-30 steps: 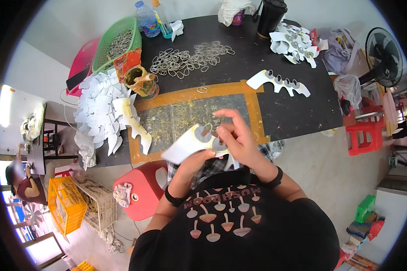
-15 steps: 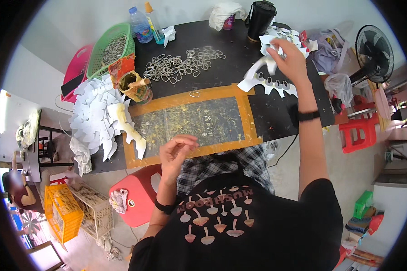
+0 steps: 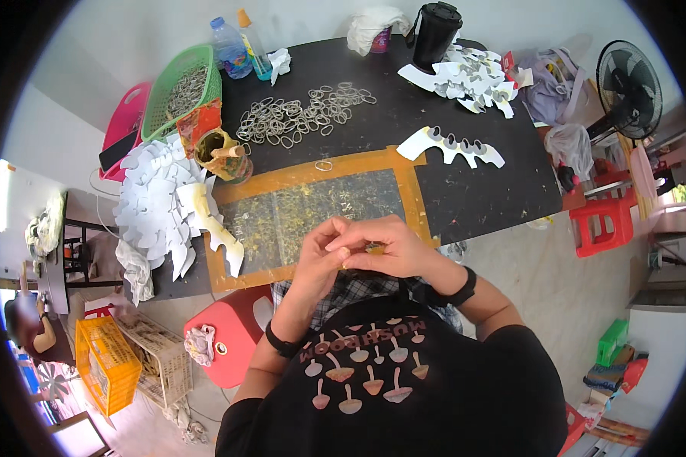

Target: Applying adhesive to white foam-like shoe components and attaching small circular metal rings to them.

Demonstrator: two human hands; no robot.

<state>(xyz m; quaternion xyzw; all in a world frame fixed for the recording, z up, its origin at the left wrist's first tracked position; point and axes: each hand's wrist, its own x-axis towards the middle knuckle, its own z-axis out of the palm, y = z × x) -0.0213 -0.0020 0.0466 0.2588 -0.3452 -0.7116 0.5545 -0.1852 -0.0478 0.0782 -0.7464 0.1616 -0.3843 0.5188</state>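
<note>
My left hand (image 3: 322,257) and my right hand (image 3: 395,247) meet above the near edge of the glue-smeared mat (image 3: 282,221), which is bordered with brown tape. The fingers of both are closed against each other; whatever they hold, if anything, is hidden. Ahead of them, one oval metal ring (image 3: 324,165) lies on the tape. Loose rings (image 3: 301,118) are heaped farther back. To the right lies a curved white cut-out (image 3: 453,147) with several rings along it. On the left, a cut-out coated with yellowish glue (image 3: 206,217) rests on a heap of plain white cut-outs (image 3: 149,202).
A stained can with a wooden handle (image 3: 225,152) stands beside the white heap. Behind it are a green basket of rings (image 3: 177,91), a water bottle (image 3: 230,49) and a spray bottle (image 3: 255,49). Ringed cut-outs (image 3: 469,80) are piled at the back right, near a black flask (image 3: 436,34).
My right hand has left the pile at the back right and come down to meet my left hand. A white cut-out it held there now lies on that pile.
</note>
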